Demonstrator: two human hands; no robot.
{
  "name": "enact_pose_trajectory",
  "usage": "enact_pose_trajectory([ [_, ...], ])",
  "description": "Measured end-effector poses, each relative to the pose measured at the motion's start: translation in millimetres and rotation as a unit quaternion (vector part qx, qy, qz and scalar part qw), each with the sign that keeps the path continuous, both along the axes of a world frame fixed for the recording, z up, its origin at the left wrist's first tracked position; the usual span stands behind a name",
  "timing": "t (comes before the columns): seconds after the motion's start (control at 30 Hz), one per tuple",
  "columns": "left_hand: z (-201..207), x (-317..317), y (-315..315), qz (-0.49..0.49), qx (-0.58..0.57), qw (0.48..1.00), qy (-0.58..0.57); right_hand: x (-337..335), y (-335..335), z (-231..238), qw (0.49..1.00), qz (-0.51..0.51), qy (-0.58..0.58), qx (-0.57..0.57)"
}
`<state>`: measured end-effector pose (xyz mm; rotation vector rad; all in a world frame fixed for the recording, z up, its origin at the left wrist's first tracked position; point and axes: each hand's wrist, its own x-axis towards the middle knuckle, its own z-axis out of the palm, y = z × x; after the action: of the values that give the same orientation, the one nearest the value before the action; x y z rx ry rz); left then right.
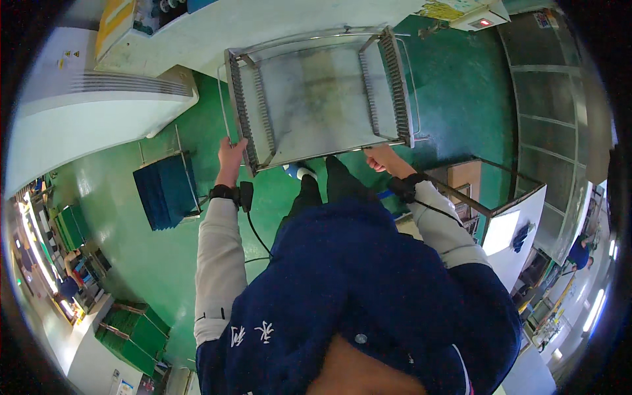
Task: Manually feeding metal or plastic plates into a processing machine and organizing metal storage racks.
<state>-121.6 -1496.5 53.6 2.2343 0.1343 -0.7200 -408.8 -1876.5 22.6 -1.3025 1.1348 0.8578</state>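
In front of me stands a metal slotted rack cart (320,99), with toothed rails along its left and right sides and a pale, stained flat bottom. My left hand (230,160) is closed around the side bar at its near left corner. At the near right, my right hand (384,160) has its fingers curled at the end of the front rail, gripping it. The undersides of the fingers are partly hidden. Both wrists wear black straps, and a small black device with a cable (246,196) sits beside the left one.
A white machine housing (125,108) stands at left, and a pale machine body lies beyond the rack. A stand of dark blue panels (164,191) is on the green floor, with green stacks (135,336) farther back. At right are a metal-framed bin (490,214) and framed panels (546,125).
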Motion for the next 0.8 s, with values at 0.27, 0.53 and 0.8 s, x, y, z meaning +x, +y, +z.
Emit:
enact_pose_trajectory([
  [0.27,-7,0,-2,-0.062,0.096,0.990,-0.082,26,12,29,0.835,0.446,-0.037,-0.319],
  [0.53,-25,-37,37,0.012,0.005,0.999,0.048,-8,-12,5,0.988,-0.098,-0.028,0.114],
  [0.8,-9,-111,65,0.145,-0.091,0.962,0.214,31,-33,5,0.934,0.351,0.067,-0.016],
])
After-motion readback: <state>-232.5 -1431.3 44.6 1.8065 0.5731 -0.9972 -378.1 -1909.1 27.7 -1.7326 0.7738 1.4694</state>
